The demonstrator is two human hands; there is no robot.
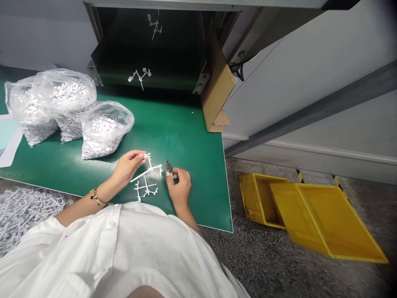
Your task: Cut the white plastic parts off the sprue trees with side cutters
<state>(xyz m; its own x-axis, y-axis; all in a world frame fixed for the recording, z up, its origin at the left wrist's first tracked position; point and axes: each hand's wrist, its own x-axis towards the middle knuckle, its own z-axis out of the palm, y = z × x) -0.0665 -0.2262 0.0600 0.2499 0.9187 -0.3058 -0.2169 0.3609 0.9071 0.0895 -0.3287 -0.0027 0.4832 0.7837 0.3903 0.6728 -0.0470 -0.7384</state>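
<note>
Green covers the table [204,178], and over its near part both hands are at work. The left hand [126,166] grips one end of a white plastic frame [151,169] between thumb and fingertips, holding it over the table near its front edge. The right hand [180,186] is closed round the handles of dark-tipped pliers [169,166], over the table just to the right of the held piece. The tips point away from the body and stand apart from the plastic; whether they are open is too small to tell. A second frame [147,188], also white and branched, lies on the table between the hands, nearer its front edge.

On the left part of the table stand three clear bags: the left bag [34,114] and middle bag [70,97] full of small white pieces, and the right bag [104,132] full of round white ones. A sheet [9,142] lies at the table's left end.

At the table's far side is a dark green belt [176,54] bearing a near sprig [141,78] and a far sprig [154,27], both white. Cardboard [218,82] stands upright at the table's far right corner. Beyond the table's right edge, yellow crates [316,219] sit on the speckled floor [248,260]. Below the table's front left edge is a heap of white scraps [27,215].
</note>
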